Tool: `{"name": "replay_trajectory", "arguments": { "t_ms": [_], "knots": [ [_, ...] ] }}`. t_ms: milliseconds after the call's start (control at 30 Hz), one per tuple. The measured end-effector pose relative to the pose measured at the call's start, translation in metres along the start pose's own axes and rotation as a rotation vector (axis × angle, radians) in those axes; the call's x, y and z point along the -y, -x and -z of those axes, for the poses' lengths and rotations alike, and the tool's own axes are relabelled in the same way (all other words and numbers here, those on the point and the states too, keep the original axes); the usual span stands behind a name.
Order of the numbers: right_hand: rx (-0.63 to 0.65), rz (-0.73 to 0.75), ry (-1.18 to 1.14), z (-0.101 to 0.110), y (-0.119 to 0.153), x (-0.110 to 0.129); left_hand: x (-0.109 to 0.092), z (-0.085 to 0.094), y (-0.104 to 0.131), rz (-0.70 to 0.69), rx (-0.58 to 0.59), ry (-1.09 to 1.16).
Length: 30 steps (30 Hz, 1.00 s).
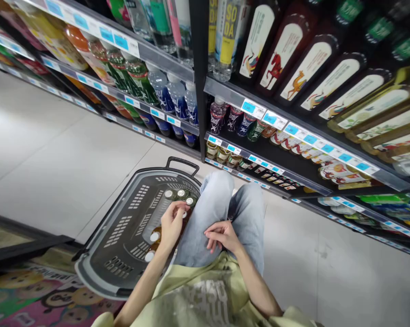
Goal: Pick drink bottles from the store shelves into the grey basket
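My left hand is over the right side of a dark grey shopping basket, its fingers bent near a green bottle with a white cap. Whether the fingertips touch that bottle I cannot tell. Inside the basket stand several capped bottles, green ones at the far end and amber ones nearer to me, partly hidden by my left wrist. My right hand rests by my thigh in light blue jeans, fingers loosely apart and holding nothing.
Shelves of bottled drinks with blue and white price tags run ahead, left and right. Dark bottles fill the upper right shelf. Pale floor tiles lie at the left. A colourful printed panel is at the lower left.
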State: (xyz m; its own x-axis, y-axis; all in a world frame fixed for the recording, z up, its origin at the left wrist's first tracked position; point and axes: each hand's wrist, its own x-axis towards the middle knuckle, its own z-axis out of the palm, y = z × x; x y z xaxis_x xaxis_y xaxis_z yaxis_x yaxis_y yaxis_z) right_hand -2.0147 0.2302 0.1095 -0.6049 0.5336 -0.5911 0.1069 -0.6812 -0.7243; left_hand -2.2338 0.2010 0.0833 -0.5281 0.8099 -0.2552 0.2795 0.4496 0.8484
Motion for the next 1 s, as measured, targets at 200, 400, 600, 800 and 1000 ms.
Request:
{"name": "replay_trajectory", "arguments": {
  "t_ms": [200,400,600,800,1000],
  "knots": [
    [-0.014,0.11,0.018,-0.005,0.0,-0.007,-0.07,-0.013,0.024,-0.249,0.241,0.214],
    [-0.195,0.302,0.217,0.005,0.007,-0.014,-0.086,-0.061,0.045,-0.795,0.467,-0.274],
    [-0.283,0.381,0.31,0.008,0.012,-0.011,-0.084,-0.062,0.048,-0.966,0.451,-0.475],
    [-0.275,0.347,0.286,0.008,0.007,-0.013,-0.084,-0.062,0.045,-0.99,0.44,-0.493],
    [-0.271,0.381,0.338,0.013,0.004,-0.018,-0.082,-0.065,0.043,-1.01,0.411,-0.512]
  ]
}}
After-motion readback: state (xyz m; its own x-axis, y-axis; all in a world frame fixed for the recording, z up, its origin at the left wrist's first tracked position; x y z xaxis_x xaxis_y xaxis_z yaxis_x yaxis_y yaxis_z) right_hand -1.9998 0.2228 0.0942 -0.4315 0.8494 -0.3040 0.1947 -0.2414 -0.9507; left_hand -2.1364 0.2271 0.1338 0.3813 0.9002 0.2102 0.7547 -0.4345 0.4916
